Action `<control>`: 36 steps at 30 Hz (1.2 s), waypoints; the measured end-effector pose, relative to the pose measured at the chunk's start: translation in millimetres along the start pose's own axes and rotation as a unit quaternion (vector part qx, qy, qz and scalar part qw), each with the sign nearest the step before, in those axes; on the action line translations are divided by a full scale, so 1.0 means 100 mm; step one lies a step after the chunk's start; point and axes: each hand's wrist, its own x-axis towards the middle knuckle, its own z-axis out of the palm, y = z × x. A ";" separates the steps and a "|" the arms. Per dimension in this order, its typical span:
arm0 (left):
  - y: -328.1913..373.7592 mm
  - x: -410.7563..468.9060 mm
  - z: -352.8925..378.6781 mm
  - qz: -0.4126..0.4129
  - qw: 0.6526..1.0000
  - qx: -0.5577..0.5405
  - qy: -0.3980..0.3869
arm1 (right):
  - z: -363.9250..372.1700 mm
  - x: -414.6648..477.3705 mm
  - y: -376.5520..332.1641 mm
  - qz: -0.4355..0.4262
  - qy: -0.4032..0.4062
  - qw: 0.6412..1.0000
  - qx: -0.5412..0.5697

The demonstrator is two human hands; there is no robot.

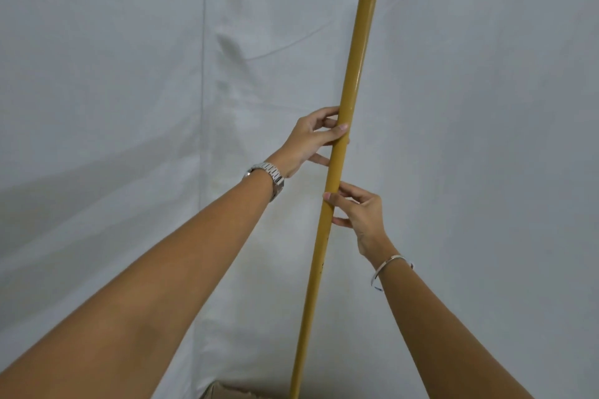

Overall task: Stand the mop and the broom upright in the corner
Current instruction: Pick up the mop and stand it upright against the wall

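Note:
A long yellow handle stands nearly upright, leaning slightly right at the top, in front of a white cloth-covered corner. Its head is hidden below the frame, so I cannot tell if it is the mop or the broom. My left hand wraps the handle from the left, thumb across the front. Below it, my right hand pinches the handle from the right with its fingertips. No second tool is in view.
White fabric covers both walls, with a vertical fold marking the corner left of the handle. A brownish floor patch or cardboard edge shows at the bottom centre beside the handle's lower end.

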 end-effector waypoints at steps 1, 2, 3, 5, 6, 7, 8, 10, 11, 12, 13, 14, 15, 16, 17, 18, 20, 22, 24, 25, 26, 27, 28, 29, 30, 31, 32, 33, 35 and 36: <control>-0.06 0.06 -0.02 -0.004 1.000 -0.002 0.005 | 0.01 0.07 0.04 0.003 0.002 1.000 -0.001; -0.12 0.14 -0.05 -0.010 1.000 -0.003 0.008 | 0.02 0.17 0.08 0.006 0.003 1.000 -0.004; -0.18 0.21 -0.07 -0.019 1.000 -0.004 0.009 | 0.03 0.25 0.12 0.013 0.004 1.000 -0.006; -0.28 0.34 -0.11 -0.032 0.999 -0.012 0.013 | 0.05 0.41 0.19 0.026 0.003 1.000 -0.010; -0.32 0.42 -0.14 -0.035 0.999 -0.016 0.015 | 0.05 0.51 0.22 0.029 0.003 1.000 -0.012; -0.38 0.49 -0.17 -0.038 0.999 -0.020 0.015 | 0.06 0.58 0.25 0.032 0.001 0.999 -0.014; -0.42 0.55 -0.21 -0.041 0.999 -0.022 0.016 | 0.07 0.66 0.28 0.034 -0.002 0.999 -0.016; -0.52 0.67 -0.27 -0.046 0.998 -0.026 0.019 | 0.10 0.78 0.35 0.032 -0.011 0.999 -0.015; -0.56 0.72 -0.31 -0.051 0.998 -0.029 0.021 | 0.12 0.83 0.38 0.031 -0.014 0.999 -0.014; -0.60 0.76 -0.34 -0.057 0.998 -0.033 0.022 | 0.14 0.87 0.41 0.032 -0.018 0.999 -0.012; -0.62 0.80 -0.37 -0.065 0.997 -0.036 0.021 | 0.15 0.91 0.43 0.034 -0.021 0.999 -0.012; -0.63 0.83 -0.39 -0.071 0.997 -0.037 0.018 | 0.17 0.94 0.45 0.036 -0.023 0.999 -0.014; -0.65 0.85 -0.40 -0.076 0.996 -0.037 0.014 | 0.17 0.98 0.46 0.038 -0.024 0.999 -0.018; -0.66 0.88 -0.41 -0.079 0.996 -0.036 0.011 | 0.18 1.01 0.47 0.040 -0.022 0.999 -0.022; -0.67 0.90 -0.41 -0.079 0.996 -0.035 0.011 | 0.18 1.04 0.47 0.039 -0.022 0.999 -0.026; -0.67 0.93 -0.40 -0.075 0.997 -0.032 0.013 | 0.18 1.07 0.48 0.036 -0.021 0.999 -0.027; -0.66 0.96 -0.39 -0.065 0.997 -0.021 0.021 | 0.18 1.10 0.48 0.028 -0.016 0.999 -0.029; -0.70 0.98 -0.38 -0.063 0.998 -0.011 0.026 | 0.18 1.14 0.52 0.026 -0.010 0.999 -0.031; -0.73 1.01 -0.36 -0.061 0.998 -0.001 0.032 | 0.17 1.16 0.56 0.024 -0.008 0.999 -0.029; -0.74 1.02 -0.35 -0.060 0.998 0.006 0.035 | 0.17 1.16 0.56 0.024 -0.007 0.999 -0.026; -0.74 1.03 -0.34 -0.058 0.998 0.013 0.036 | 0.17 1.16 0.57 0.023 -0.004 0.999 -0.024; -0.74 1.04 -0.32 -0.056 0.998 0.018 0.035 | 0.16 1.16 0.57 0.020 -0.001 0.999 -0.025; -0.74 1.06 -0.31 -0.052 0.998 0.021 0.035 | 0.15 1.16 0.56 0.015 0.004 1.000 -0.026; -0.71 1.07 -0.29 -0.046 0.998 0.022 0.036 | 0.14 1.17 0.53 0.008 0.009 0.999 -0.031; -0.67 1.09 -0.27 -0.037 0.998 0.022 0.038 | 0.12 1.18 0.49 -0.002 0.015 0.999 -0.037; -0.61 1.10 -0.26 -0.027 0.998 0.025 0.040 | 0.11 1.20 0.44 -0.013 0.020 0.999 -0.041; -0.56 1.12 -0.24 -0.019 0.999 0.028 0.041 | 0.09 1.23 0.39 -0.023 0.022 0.999 -0.043; -0.53 1.14 -0.23 -0.014 0.999 0.029 0.041 | 0.07 1.25 0.36 -0.029 0.023 0.998 -0.046; -0.54 1.14 -0.20 -0.021 0.999 0.021 0.041 | 0.06 1.24 0.36 -0.026 0.022 0.998 -0.051; -0.57 1.12 -0.17 -0.029 0.999 0.015 0.044 | 0.04 1.22 0.39 -0.019 0.021 0.998 -0.050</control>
